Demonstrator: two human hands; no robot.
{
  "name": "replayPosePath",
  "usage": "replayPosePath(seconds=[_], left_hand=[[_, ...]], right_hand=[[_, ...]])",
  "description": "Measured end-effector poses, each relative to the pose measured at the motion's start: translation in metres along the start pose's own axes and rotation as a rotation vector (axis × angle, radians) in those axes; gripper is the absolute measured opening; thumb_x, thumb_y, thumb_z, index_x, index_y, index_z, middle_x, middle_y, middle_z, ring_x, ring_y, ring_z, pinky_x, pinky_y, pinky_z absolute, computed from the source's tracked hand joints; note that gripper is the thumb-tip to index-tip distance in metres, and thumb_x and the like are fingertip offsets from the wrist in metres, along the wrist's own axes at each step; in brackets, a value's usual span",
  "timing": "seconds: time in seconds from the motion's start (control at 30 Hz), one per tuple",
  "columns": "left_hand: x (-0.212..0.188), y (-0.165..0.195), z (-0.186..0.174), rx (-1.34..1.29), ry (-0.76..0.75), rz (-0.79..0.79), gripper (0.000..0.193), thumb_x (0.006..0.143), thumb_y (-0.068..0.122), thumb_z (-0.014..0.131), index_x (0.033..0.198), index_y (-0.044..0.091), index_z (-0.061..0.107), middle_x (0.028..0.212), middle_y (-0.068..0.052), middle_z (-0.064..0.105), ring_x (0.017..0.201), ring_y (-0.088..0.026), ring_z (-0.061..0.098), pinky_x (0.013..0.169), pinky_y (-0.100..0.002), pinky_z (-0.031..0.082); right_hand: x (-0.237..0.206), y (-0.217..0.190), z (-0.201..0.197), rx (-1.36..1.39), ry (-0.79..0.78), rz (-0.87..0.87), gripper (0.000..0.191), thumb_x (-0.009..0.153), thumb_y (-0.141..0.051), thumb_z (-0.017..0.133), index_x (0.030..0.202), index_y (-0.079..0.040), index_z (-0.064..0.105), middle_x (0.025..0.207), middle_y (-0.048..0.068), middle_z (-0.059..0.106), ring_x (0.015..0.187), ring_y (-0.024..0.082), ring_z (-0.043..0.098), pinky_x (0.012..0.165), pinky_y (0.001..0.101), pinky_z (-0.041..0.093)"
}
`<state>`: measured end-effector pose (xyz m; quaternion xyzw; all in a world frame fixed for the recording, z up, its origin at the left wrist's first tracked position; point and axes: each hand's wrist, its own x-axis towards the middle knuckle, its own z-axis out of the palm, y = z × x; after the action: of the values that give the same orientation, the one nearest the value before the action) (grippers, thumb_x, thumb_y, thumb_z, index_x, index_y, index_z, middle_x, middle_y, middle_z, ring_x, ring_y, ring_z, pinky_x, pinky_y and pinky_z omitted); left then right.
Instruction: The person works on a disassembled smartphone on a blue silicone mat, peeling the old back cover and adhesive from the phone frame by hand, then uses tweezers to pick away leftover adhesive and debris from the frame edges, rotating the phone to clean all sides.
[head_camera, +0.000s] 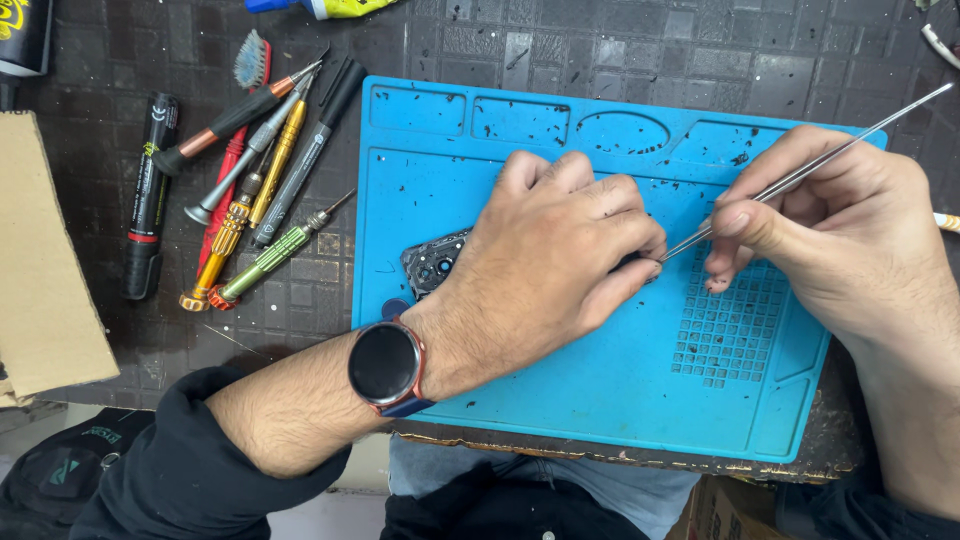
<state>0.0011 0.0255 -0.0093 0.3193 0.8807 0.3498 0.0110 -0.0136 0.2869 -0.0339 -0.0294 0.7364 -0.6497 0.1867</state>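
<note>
My left hand (555, 250) lies over a dark phone (432, 265) on the blue work mat (600, 390), pressing it down; only the phone's camera corner shows past my wrist. A round black watch (385, 365) sits on that wrist. My right hand (835, 230) pinches long metal tweezers (800, 178), whose tip reaches the phone's edge just under my left fingertips. Most of the phone is hidden by my left hand.
Several screwdrivers (250, 205), a red-handled brush (245, 90) and a black marker (150, 195) lie on the dark textured tabletop left of the mat. A cardboard piece (45, 260) sits at the far left. The mat has tray pockets along its top and a grid at the right.
</note>
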Motion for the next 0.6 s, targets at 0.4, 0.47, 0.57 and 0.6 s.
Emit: replayPosePath(seconds=[0.4,0.47,0.57,0.6], left_hand=[[-0.0009,0.0009,0.0041,0.217,0.008,0.065,0.016,0.098,0.029,0.072,0.103,0.016,0.064,0.097,-0.002,0.057,0.096,-0.022,0.056,0.085,-0.040,0.039],[-0.0009,0.0005,0.0033,0.209,0.008,0.070,0.016,0.099,0.029,0.072,0.103,0.016,0.064,0.098,-0.002,0.057,0.095,-0.022,0.055,0.085,-0.040,0.040],[-0.0014,0.0005,0.0017,0.178,0.018,0.069,0.017,0.099,0.028,0.070,0.103,0.013,0.063,0.097,-0.003,0.057,0.092,-0.022,0.055,0.085,-0.040,0.041],[-0.0009,0.0001,0.0015,0.182,0.023,0.064,0.017,0.099,0.027,0.070,0.105,0.012,0.063,0.097,-0.003,0.057,0.092,-0.022,0.055,0.085,-0.040,0.040]], right_hand=[[0.0008,0.0002,-0.0029,0.042,0.038,0.031,0.013,0.105,-0.009,0.068,0.105,0.002,0.060,0.081,0.014,0.068,0.072,0.022,0.072,0.062,0.0357,0.065],[0.0013,-0.0012,-0.0022,0.063,0.038,0.039,0.013,0.104,-0.009,0.067,0.105,0.002,0.060,0.082,0.013,0.067,0.072,0.021,0.072,0.062,0.0356,0.065],[0.0018,-0.0039,-0.0014,0.080,0.039,0.051,0.013,0.103,-0.009,0.067,0.105,0.002,0.060,0.086,0.012,0.067,0.072,0.020,0.072,0.062,0.0357,0.066],[0.0018,-0.0047,-0.0013,0.077,0.035,0.049,0.013,0.103,-0.009,0.067,0.106,0.002,0.060,0.087,0.011,0.066,0.073,0.020,0.072,0.063,0.0356,0.066]])
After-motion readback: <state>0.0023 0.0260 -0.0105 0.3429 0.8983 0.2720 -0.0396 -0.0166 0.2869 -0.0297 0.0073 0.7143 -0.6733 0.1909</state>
